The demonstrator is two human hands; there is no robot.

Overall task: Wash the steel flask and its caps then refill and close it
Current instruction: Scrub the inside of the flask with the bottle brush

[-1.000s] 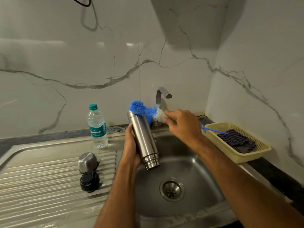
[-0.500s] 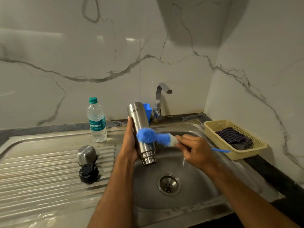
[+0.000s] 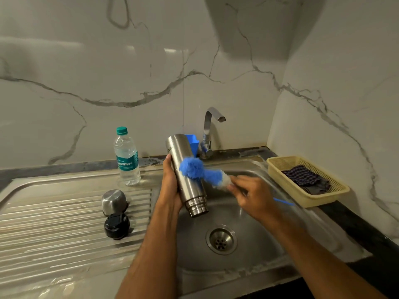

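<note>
Over the sink (image 3: 269, 251), the left hand (image 3: 170, 186) wraps the flask (image 3: 185, 169), held mouth-down and tilted, its base toward twelve o'clock. The right hand (image 3: 252, 197) pinches the brush (image 3: 194, 170) near its white collar, blue bristles pressed against the flask's side; motion blur hides the fingers, so the exact grip is a guess. At nine o'clock the steel cap (image 3: 114, 200) and black cap (image 3: 117, 225) wait on the drainboard (image 3: 54, 223), the water bottle (image 3: 127, 157) behind them. Wet steel is slick: a hard stroke could knock the flask loose into the basin. Only the outside is being scrubbed, so the inside may be missed.
</note>
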